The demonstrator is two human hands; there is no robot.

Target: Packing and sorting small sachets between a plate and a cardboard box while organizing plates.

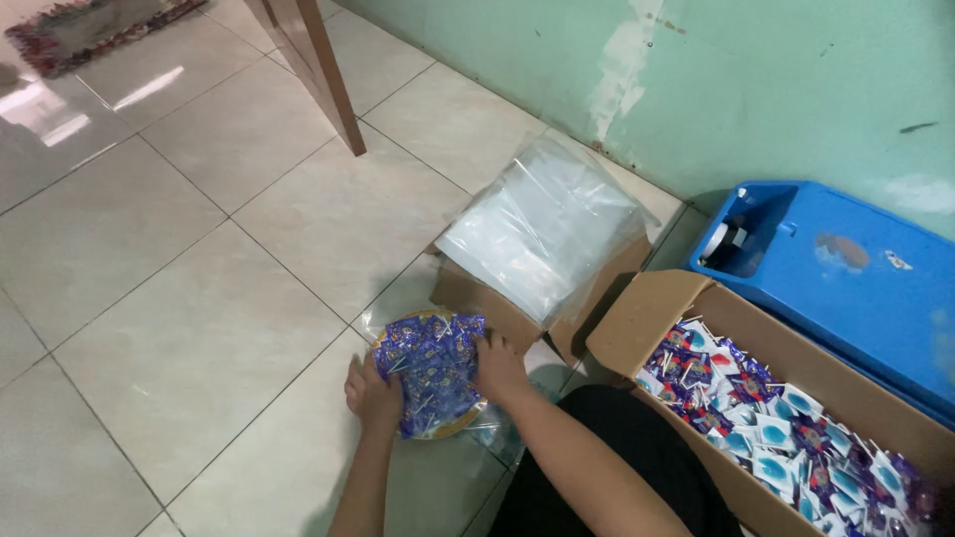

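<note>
L hand [372,395] & R hand [497,366] low, fingers curled inward, forearms angled fwd.

A heap of small purple-and-blue foil sachets [431,370] lies between the fingers of both hands. Beyond the fingertips, a stack of clear plastic bags [542,227] rests on a brown box. Right of the fingers, an open cardboard carton [637,323] holds blue-and-white sachets [786,438].

glossy pale floor tiles [179,298]; peeling green wall [756,70]; wooden leg [323,75]
</note>
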